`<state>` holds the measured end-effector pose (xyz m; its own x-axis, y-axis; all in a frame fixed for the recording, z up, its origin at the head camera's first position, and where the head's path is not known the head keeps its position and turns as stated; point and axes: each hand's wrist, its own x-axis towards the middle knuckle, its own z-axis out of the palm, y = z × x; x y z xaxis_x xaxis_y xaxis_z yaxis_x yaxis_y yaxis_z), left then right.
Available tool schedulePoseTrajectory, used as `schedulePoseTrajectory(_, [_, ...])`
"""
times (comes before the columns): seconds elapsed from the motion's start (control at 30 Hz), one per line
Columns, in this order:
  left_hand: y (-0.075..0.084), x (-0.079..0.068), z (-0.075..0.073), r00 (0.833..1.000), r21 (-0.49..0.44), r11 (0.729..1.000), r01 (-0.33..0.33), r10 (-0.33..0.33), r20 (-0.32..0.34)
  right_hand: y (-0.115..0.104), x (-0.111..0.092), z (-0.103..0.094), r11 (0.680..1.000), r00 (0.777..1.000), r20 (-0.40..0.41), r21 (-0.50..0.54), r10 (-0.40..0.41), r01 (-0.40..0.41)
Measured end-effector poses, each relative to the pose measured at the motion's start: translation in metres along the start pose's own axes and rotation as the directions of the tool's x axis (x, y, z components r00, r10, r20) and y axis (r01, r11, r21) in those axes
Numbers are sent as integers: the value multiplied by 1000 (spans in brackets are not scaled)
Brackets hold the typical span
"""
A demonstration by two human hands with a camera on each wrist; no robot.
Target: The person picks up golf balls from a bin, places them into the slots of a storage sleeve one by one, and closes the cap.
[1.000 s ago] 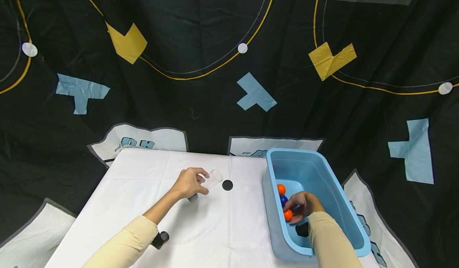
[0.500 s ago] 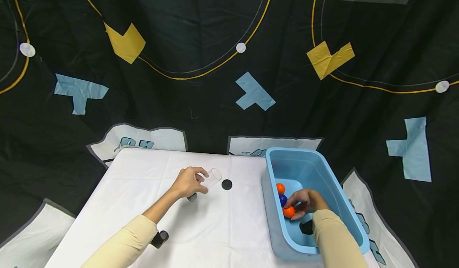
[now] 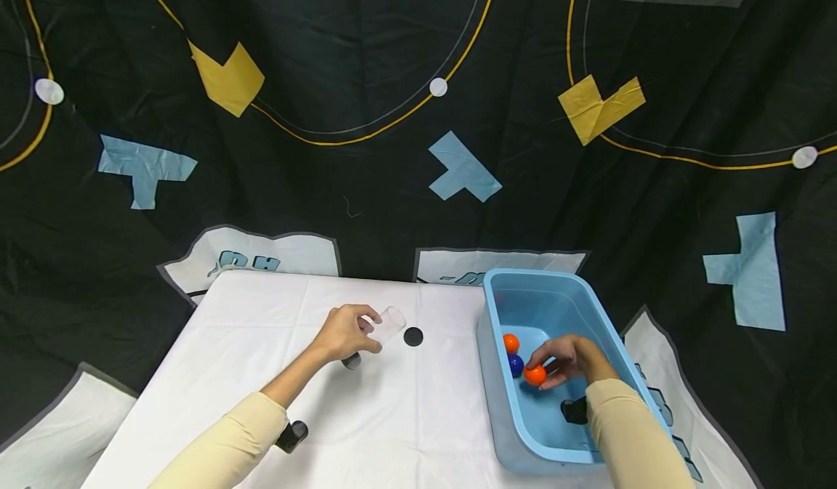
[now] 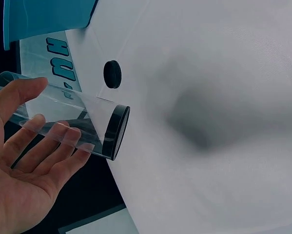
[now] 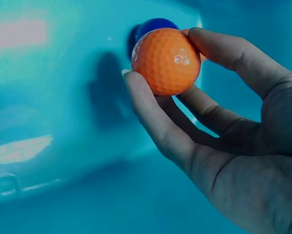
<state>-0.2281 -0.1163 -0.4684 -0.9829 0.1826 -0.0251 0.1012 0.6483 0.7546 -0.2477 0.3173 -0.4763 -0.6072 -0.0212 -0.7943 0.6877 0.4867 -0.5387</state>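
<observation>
My left hand (image 3: 346, 333) grips a clear plastic tube (image 4: 63, 109) with a black cap at its lower end, held tilted over the white table. On the cloth beyond it lies a round black lid (image 3: 413, 336). Inside the blue bin (image 3: 487, 373), my right hand (image 3: 569, 358) pinches an orange golf ball (image 5: 166, 62) between thumb and fingers. Behind that ball the right wrist view shows a dark blue ball (image 5: 155, 23), partly covered. A second orange ball (image 3: 511, 343) lies by the bin's left wall, beside the blue one.
The bin stands at the right side of the white-covered table (image 3: 418, 409). A black curtain (image 3: 366, 205) with blue and yellow tape shapes hangs behind. Dark wrist cameras (image 3: 291, 437) sit on both arms.
My right hand has taken the orange golf ball from beside the blue ball and moved it right and slightly up. The left hand with the tube has stayed nearly still.
</observation>
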Motion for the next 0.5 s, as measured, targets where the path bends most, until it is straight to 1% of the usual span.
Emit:
schedulePoseTrajectory(0.13, [2, 1, 1, 1000, -7, 1000, 4, -4, -1, -8, -9, -5, 1000, 1000, 5, 8, -3, 3])
schedulePoseTrajectory(0.27, [3, 2, 3, 1000, -7, 1000, 2, -2, 1, -17, -16, -9, 1000, 1000, 24, -18, -16, 16])
schedulePoseTrajectory(0.33, [3, 2, 3, 1000, -3, 1000, -1, 1, 0, -21, -19, -11, 998, 999, 25, -44, -35, 36])
schedulePoseTrajectory(0.5, [5, 2, 4, 1000, 3, 1000, -2, 2, -1, -32, -29, -14, 987, 993, 15, -109, -121, 122])
